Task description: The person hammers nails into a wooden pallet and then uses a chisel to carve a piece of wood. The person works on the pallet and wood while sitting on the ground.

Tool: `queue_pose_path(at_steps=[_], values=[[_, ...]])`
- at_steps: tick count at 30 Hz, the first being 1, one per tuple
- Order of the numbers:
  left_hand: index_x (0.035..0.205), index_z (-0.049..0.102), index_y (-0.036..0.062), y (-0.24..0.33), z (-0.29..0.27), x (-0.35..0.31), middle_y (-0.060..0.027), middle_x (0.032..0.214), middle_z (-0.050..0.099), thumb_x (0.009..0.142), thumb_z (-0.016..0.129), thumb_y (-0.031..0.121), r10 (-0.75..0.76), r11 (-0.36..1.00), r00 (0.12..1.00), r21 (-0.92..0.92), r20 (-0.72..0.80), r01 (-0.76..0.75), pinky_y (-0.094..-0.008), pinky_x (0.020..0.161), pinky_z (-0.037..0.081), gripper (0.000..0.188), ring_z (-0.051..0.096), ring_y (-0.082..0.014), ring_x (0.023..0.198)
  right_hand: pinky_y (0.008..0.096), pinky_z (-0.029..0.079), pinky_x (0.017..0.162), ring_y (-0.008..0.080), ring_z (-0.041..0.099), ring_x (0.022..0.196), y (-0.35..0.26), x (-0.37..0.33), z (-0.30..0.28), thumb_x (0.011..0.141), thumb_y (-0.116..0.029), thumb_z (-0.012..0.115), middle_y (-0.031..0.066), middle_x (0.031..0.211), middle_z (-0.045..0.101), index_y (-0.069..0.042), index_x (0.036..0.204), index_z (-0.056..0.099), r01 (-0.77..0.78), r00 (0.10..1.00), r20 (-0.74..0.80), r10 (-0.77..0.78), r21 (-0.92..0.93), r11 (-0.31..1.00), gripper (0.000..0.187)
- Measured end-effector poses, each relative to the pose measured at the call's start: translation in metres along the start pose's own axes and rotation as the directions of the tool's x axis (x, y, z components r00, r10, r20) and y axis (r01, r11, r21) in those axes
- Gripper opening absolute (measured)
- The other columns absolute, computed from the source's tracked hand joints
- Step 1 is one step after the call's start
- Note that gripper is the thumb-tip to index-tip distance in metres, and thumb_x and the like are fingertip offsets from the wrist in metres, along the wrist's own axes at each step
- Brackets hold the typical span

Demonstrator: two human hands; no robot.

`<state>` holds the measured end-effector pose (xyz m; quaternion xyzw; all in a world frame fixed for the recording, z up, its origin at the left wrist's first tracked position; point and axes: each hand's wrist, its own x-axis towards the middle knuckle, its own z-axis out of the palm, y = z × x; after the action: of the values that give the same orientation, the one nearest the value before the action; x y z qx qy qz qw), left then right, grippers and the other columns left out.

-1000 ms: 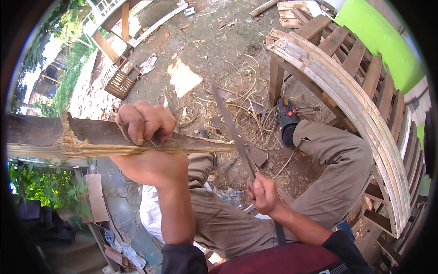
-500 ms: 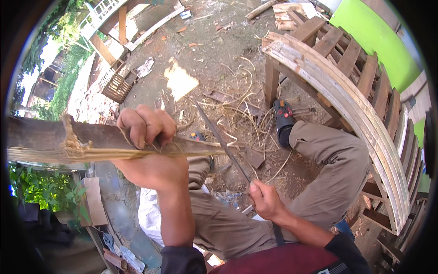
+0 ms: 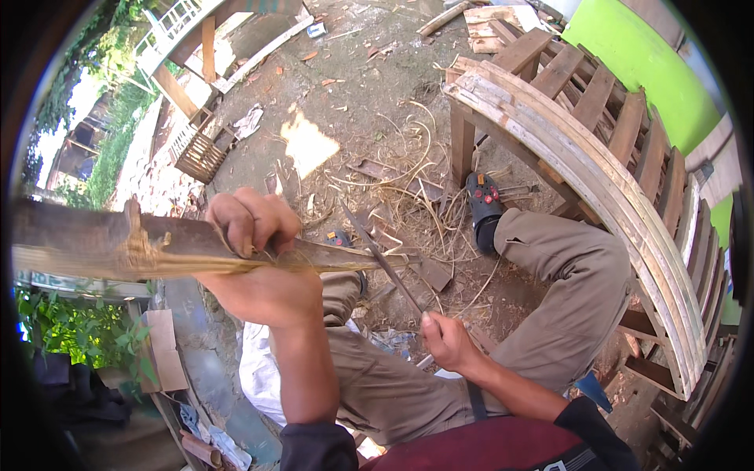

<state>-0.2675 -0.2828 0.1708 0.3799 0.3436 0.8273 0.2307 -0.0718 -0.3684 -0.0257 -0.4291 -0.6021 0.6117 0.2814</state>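
Note:
A long split piece of bamboo (image 3: 75, 235), brown outside and pale along its cut edge, lies level across the left half of the view. A rough node sticks up from it. My left hand (image 3: 255, 255) is closed around the bamboo near its tapered right end, with fingers over the top and the palm beneath. My right hand (image 3: 449, 343) grips a long, narrow, dark knife (image 3: 375, 255) by its lower end, handle hidden in the fist. The blade slants up to the left and crosses the bamboo's thin end; whether it touches is unclear.
A slatted wooden bench (image 3: 581, 141) with a pale curved-looking edge stands at the right. Curly shavings (image 3: 424, 165) litter the dirt ground between my feet and beyond. A slatted basket (image 3: 200, 155) lies at the far left. A green panel (image 3: 640, 71) stands behind the bench.
The knife has shifted slightly, its tip now lower and nearer the bamboo. My right hand has moved a little left. My left hand keeps its grip on the bamboo.

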Motion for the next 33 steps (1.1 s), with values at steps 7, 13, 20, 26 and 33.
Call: queue_pose_path(at_steps=[7,13,20,26,33], values=[[0.068,0.028,0.0154,-0.001,-0.001,-0.003,0.0016,0.061,0.026,0.103,0.032,0.053,-0.007,0.999,1.0,0.042,-0.013,0.008,-0.0278,0.048,0.016,0.052,0.018,-0.0102,0.053,0.0419,0.043,0.054,0.0311,0.06,0.053,-0.021,-0.002,-0.001,0.102,-0.036,0.051,0.0176,0.056,0.053,0.003,0.084,0.058,0.131,0.99,-0.075,-0.123,0.114,0.985,0.043],[0.068,0.029,0.0149,0.002,-0.004,-0.003,0.0012,0.061,0.027,0.103,0.032,0.052,0.022,0.999,1.0,0.041,0.018,-0.022,-0.0273,0.047,0.016,0.051,0.019,-0.0101,0.052,0.0426,0.044,0.054,0.0318,0.06,0.053,-0.028,0.003,-0.005,0.103,-0.038,0.049,0.0187,0.056,0.053,0.003,0.086,0.058,-0.008,1.0,0.01,0.008,-0.001,1.0,0.045],[0.069,0.029,0.0151,0.002,0.005,-0.001,0.0015,0.061,0.028,0.103,0.032,0.054,0.065,0.996,0.998,0.068,0.001,-0.065,-0.0266,0.046,0.016,0.052,0.017,-0.0093,0.051,0.0444,0.043,0.053,0.0351,0.055,0.049,0.002,0.021,-0.006,0.103,-0.04,0.048,0.0211,0.057,0.053,0.004,0.081,0.057,0.001,1.0,-0.016,-0.002,-0.067,0.998,0.05],[0.069,0.029,0.0157,-0.001,0.002,-0.004,0.0014,0.062,0.027,0.103,0.031,0.053,0.036,0.994,0.999,0.1,-0.008,-0.035,-0.0267,0.046,0.016,0.051,0.016,-0.0091,0.052,0.046,0.045,0.055,0.0369,0.063,0.056,-0.011,0.019,0.008,0.103,-0.041,0.049,0.0233,0.056,0.055,0.003,0.082,0.059,0.133,0.986,-0.103,-0.133,-0.006,0.991,0.049],[0.07,0.028,0.0158,0.004,-0.003,0.002,0.0016,0.062,0.026,0.103,0.028,0.053,0.062,0.992,0.998,0.111,-0.018,-0.059,-0.0264,0.047,0.016,0.05,0.018,-0.0094,0.052,0.0455,0.047,0.057,0.0397,0.064,0.059,-0.025,0.026,-0.002,0.103,-0.039,0.049,0.0249,0.058,0.055,0.003,0.08,0.06,0.07,0.997,-0.043,-0.071,-0.021,0.997,0.05]])
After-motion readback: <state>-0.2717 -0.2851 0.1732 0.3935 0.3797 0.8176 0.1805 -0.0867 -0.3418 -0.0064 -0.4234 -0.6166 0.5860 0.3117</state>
